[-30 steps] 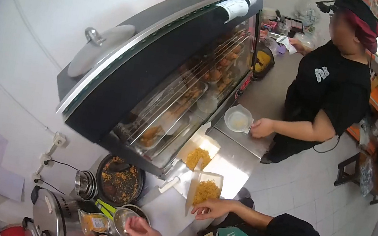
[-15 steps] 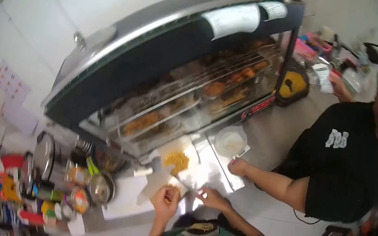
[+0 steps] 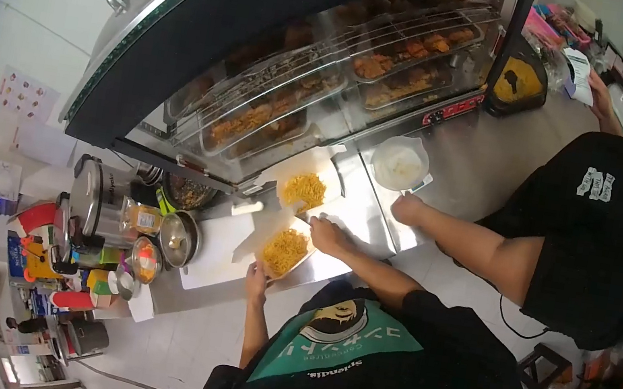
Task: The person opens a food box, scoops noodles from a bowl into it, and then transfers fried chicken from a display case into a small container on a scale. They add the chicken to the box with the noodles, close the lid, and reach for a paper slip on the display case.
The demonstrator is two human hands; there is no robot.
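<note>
A white takeaway box of yellow noodles (image 3: 284, 252) sits at the front edge of the counter, its lid flap open. At its near left edge, my left hand (image 3: 257, 280) has its fingers closed on the rim. My right hand (image 3: 329, 237) is closed at the box's upper right edge and seems to grip it there. Just behind lies a second open box of noodles (image 3: 304, 190), touching or almost touching the first.
Behind the boxes rises a glass food warmer (image 3: 258, 117) with fried food on racks. To the right, a co-worker's hand (image 3: 408, 209) is beside a white plastic tub (image 3: 399, 163); the other holds a paper slip (image 3: 579, 76). Metal bowls (image 3: 179, 239) and a cooker (image 3: 85, 195) stand left.
My left hand has moved down to the near box's left edge, and my right hand has moved up to its right edge. The noodles inside now show. The camera view has shifted.
</note>
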